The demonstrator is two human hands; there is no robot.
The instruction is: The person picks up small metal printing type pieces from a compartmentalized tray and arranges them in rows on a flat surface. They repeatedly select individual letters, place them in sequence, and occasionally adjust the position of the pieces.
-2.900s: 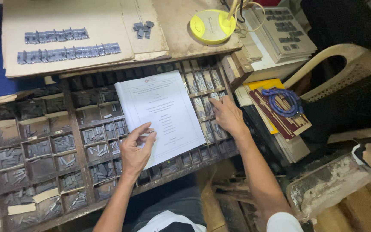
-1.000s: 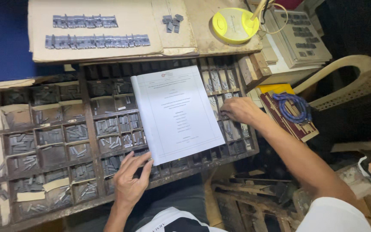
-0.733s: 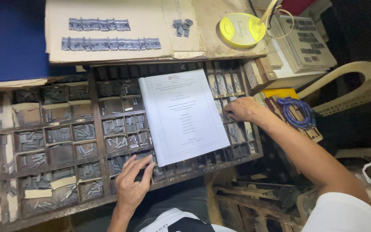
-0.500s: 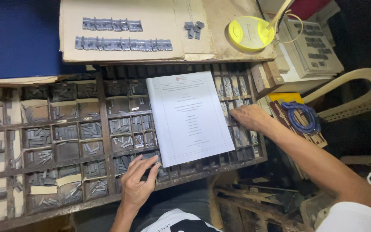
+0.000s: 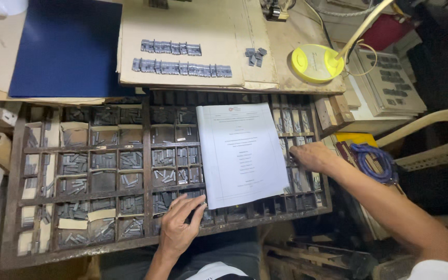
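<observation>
Left hand (image 5: pixel 178 228): fingers spread, resting on the compartmented wooden type tray (image 5: pixel 146 243), lower centre, touching the white printed sheet (image 5: pixel 240 153).
Right hand (image 5: pixel 311 155): loosely curled, fingertips in a right-side compartment; any hold cannot be told.

Light fell bright and even from above on the white paper (image 5: pixel 241 154) and the cardboard sheet (image 5: pixel 182 41), which looked slightly washed out. The type tray's (image 5: pixel 11 207) compartments lay in soft shadow. The right side and lower corners were dim. Straight edges bowed near the frame borders; focus stayed fairly sharp.

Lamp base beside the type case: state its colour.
Yellow lamp base, seen in the head view.
</observation>
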